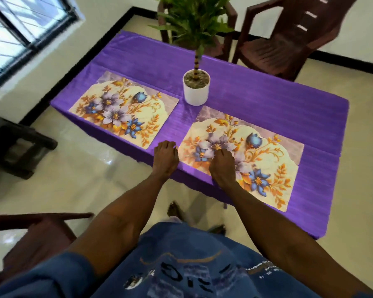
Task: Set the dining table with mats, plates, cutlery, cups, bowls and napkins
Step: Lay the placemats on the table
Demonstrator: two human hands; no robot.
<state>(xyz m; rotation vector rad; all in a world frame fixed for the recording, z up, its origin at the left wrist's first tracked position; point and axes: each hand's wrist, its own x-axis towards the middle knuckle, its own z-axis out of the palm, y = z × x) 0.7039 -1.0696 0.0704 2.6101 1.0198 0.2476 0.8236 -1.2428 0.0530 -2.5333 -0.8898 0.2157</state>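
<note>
Two floral place mats lie flat on the purple tablecloth (256,97). One mat (125,108) is at the left end of the table. The other mat (265,155) lies in front of me. My left hand (165,159) rests at that mat's left corner, fingers bent down over the table's near edge. My right hand (222,166) lies on the near mat, fingertips pressing its printed flowers. Neither hand holds anything I can see.
A white pot with a green plant (196,87) stands between the mats near the table's middle. Dark brown chairs (289,39) stand behind the table, another chair (37,231) at my lower left, and a dark stool (13,145) on the floor at left.
</note>
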